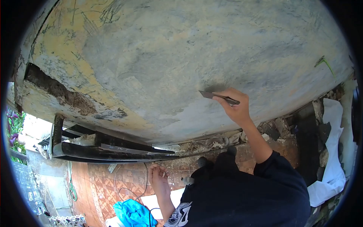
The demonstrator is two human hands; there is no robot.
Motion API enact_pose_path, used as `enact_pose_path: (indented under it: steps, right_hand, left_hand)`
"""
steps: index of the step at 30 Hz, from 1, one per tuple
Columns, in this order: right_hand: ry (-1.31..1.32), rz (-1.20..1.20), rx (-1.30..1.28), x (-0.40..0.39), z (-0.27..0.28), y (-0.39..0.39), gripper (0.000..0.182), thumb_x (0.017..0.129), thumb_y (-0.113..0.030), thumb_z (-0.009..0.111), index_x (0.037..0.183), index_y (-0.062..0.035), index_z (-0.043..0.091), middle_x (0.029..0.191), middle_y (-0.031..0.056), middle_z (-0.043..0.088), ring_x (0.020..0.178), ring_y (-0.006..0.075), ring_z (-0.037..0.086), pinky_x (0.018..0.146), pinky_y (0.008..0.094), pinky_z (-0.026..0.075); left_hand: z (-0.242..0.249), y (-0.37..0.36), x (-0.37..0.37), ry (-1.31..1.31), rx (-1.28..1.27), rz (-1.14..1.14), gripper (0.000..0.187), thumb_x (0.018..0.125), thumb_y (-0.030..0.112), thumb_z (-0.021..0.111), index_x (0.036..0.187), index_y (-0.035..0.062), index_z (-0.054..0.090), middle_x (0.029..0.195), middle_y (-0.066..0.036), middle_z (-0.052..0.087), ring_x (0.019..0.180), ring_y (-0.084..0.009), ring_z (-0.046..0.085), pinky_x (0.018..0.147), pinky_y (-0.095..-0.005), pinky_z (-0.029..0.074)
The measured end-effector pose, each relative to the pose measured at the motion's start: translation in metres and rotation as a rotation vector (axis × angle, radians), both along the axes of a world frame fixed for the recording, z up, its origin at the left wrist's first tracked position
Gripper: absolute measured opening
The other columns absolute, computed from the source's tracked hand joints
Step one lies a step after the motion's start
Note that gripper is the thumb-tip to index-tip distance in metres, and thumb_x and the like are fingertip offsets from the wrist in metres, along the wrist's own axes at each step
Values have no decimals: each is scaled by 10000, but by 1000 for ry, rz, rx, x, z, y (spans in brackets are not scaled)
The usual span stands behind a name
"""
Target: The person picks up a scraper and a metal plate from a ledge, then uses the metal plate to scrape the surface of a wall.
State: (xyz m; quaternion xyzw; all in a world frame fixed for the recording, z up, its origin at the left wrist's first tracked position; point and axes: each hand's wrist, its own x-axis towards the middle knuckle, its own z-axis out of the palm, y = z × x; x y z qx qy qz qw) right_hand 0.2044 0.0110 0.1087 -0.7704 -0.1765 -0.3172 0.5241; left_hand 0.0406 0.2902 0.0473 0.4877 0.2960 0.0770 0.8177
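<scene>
My right hand [236,108] is shut on a flat-bladed scraper [215,96] and presses its blade against the grey and yellow patched plaster wall [170,56]. My left hand [159,179] hangs lower, over the red patterned tile floor [124,178], with its fingers loosely curled and apart. I see nothing in the left hand, and it is well away from the wall. My dark shirt [245,193] fills the lower middle of the view.
A broken strip [60,92] exposes dark material in the wall at the left. Dark metal profiles [109,151] lie along the wall's base beside rubble [223,142]. On the floor are a thin cable [130,185] and a blue cloth [132,213]. A white sheet [334,151] lies at the right.
</scene>
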Motion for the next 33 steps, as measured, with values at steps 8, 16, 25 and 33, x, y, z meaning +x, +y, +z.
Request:
enact_pose_path:
  steps: [8, 16, 25, 33]
  right_hand:
    - [-3, -19, 70, -2, -3, 5, 85, 715, -15, 669, 798, 0, 655, 710, 90, 615, 591, 121, 534, 530, 222, 399]
    - [234, 39, -61, -16, -42, 8, 105, 724, -39, 655, 823, -4, 648, 696, 94, 609, 600, 125, 545, 542, 237, 420]
    - [282, -132, -41, -25, -36, -5, 250, 732, -11, 634, 976, -63, 650, 690, 86, 580, 578, 127, 514, 527, 227, 398]
    - [69, -10, -135, -14, -46, -8, 253, 752, 49, 590, 983, -38, 641, 810, 128, 621, 692, 133, 575, 586, 236, 436]
  left_hand:
    - [-2, 2, 3, -7, 0, 21, 49, 846, 111, 497, 893, 124, 497, 741, 2, 536, 710, -88, 521, 588, -238, 398]
    - [-1, -2, 5, -16, -19, 15, 57, 851, 123, 497, 907, 125, 509, 746, 5, 534, 700, -92, 529, 599, -233, 415]
    - [13, -42, 41, -86, 252, -102, 63, 863, 86, 476, 905, 86, 523, 787, -27, 574, 739, -100, 563, 610, -217, 426]
    - [30, -132, 89, -449, 609, -540, 386, 838, -3, 477, 1222, 5, 430, 1220, -122, 479, 1100, -199, 481, 893, -308, 411]
